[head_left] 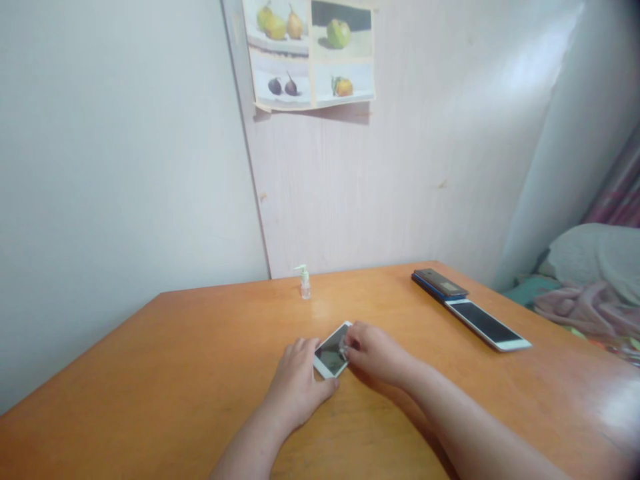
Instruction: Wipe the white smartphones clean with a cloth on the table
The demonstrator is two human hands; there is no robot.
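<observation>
White phone (330, 360): cupped left hand (296, 381) grips, right (376, 352) curls.

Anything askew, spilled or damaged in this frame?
Yes, mildly: the fruit print hangs askew on the wall, its bottom edge tilted and casting a shadow, as if loose. The wall also bears small brownish marks. I see no spill, nor clear damage to the phone gripped by the left hand.

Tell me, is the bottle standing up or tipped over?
Standing up: the bottle rests on its base on the table, pump at the top.
</observation>
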